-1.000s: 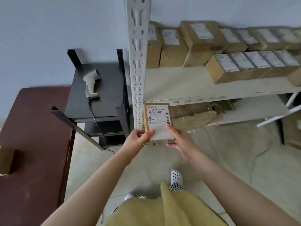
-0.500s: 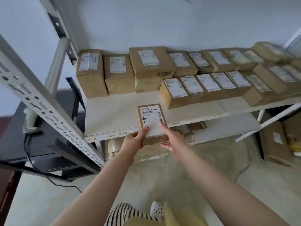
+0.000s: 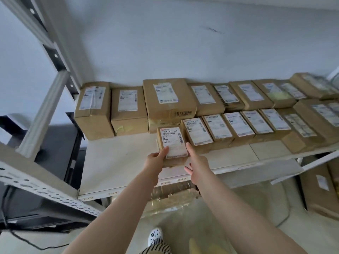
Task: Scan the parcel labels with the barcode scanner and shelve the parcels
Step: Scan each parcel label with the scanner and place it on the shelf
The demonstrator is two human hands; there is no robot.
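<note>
A small brown parcel (image 3: 172,143) with a white barcode label sits over the white shelf (image 3: 117,162), at the left end of the front row of parcels. My left hand (image 3: 156,158) grips its near left corner, thumb on the label. My right hand (image 3: 196,165) rests against its right side, fingers spread along the edge. Whether the parcel rests on the shelf or hovers just above it, I cannot tell. The barcode scanner is out of view.
Two rows of labelled brown parcels (image 3: 245,123) fill the shelf's back and right. A grey perforated upright (image 3: 42,187) crosses the lower left, with a black stand (image 3: 58,147) behind it. More parcels (image 3: 319,189) lie on the floor at right.
Both hands carried the parcel from beside the black stand up and forward over the shelf, to the left end of the front row. The scanner dropped out of sight.
</note>
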